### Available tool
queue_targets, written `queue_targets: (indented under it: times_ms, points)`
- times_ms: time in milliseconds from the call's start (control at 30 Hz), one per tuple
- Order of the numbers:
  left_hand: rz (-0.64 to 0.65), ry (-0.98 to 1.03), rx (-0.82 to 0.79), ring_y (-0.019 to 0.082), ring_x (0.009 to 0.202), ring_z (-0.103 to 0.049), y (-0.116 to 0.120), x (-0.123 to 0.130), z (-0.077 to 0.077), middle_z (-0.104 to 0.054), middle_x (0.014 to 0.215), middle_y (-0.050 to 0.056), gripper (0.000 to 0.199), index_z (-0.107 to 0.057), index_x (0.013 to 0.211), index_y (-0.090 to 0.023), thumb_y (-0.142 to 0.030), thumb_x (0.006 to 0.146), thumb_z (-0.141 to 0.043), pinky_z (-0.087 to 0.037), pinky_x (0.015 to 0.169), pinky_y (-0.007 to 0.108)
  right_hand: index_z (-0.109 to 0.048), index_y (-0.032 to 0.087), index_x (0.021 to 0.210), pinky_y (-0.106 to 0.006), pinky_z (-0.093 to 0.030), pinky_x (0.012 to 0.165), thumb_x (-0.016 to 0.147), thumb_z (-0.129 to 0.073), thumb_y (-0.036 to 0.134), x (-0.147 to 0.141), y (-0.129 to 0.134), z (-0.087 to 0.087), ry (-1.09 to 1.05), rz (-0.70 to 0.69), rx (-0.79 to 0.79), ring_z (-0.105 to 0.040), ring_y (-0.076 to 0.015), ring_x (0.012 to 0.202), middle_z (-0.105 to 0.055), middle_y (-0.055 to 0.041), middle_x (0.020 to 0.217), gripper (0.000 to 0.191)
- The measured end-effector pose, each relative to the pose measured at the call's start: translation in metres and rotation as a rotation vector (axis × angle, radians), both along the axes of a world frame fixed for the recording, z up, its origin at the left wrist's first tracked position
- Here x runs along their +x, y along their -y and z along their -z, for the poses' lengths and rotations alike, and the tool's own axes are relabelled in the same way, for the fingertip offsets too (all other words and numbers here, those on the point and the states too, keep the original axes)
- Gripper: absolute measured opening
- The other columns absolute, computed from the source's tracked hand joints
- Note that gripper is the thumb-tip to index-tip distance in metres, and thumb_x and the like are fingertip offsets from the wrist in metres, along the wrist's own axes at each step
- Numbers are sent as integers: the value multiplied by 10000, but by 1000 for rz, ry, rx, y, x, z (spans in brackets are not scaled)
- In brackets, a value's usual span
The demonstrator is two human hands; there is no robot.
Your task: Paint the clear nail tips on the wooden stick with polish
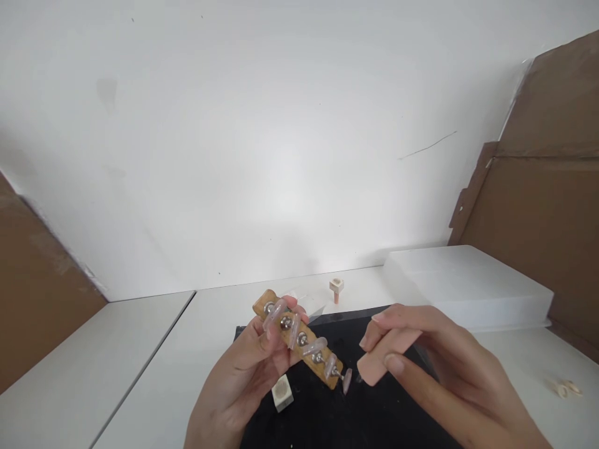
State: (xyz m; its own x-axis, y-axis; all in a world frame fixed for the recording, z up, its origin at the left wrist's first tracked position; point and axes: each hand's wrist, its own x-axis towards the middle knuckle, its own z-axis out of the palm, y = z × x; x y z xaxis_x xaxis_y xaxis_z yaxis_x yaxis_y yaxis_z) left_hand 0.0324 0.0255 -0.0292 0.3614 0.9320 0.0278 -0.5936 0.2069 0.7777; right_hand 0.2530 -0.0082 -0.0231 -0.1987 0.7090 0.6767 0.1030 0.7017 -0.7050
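Being gripped between the thumb and fingers of the left hand (255,362): one wooden strip (320,368), tilted, with five pale pink nail tips (314,347) mounted on metal studs. Pinched between the thumb and fingers of the right hand (435,368): one flat pink piece (379,365), its free end held near the lowest tip. Below the left fingers: one pale block (282,394), placed on a black mat (327,418). Beyond both hands' fingers: one small peg-mounted block (336,286). Beyond the right fingers: one white box (468,280).
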Motion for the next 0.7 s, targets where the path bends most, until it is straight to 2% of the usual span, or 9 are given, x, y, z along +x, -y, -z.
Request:
queue_targets:
  times_ms: [167, 267, 433, 567, 700]
  points:
    - [13, -17, 7, 132, 792, -615, 6, 0, -3, -706, 871, 7, 239, -789, 867, -261, -387, 672, -846, -528, 809, 290, -577, 364, 1165, -267, -520, 635, 978, -519, 148, 1, -2, -2, 53, 11, 12, -673, -192, 843, -743, 23, 801, 292]
    - [10, -9, -7, 133, 790, -618, 7, -1, -1, -707, 866, 12, 229, -787, 855, -259, -376, 668, -850, -532, 803, 292, -600, 364, 1150, -262, -533, 650, 990, -531, 210, -1, 0, 0, -19, 42, -12, -670, -190, 834, -739, 15, 809, 233]
    - [14, 4, -18, 142, 824, -625, 3, -3, 0, -707, 880, 23, 251, -781, 874, -250, -375, 668, -852, -528, 807, 291, -619, 362, 1142, -283, -532, 663, 995, -552, 316, -2, 2, 0, -72, 38, -22, -653, -199, 794, -731, 19, 711, 168]
    - [9, 4, -19, 142, 819, -624, 3, -1, -3, -704, 879, 20, 234, -778, 866, -254, -372, 676, -846, -526, 802, 293, -624, 349, 1150, -300, -526, 652, 1005, -530, 303, 0, 1, -2, -36, -25, -41, -658, -203, 770, -731, 10, 718, 178]
    - [17, 12, -8, 135, 795, -618, 6, 1, -3, -703, 869, 15, 244, -778, 858, -258, -368, 657, -860, -522, 792, 287, -622, 355, 1135, -287, -525, 687, 999, -538, 259, -1, -1, -2, -40, 0, -23, -660, -196, 824, -727, 17, 759, 187]
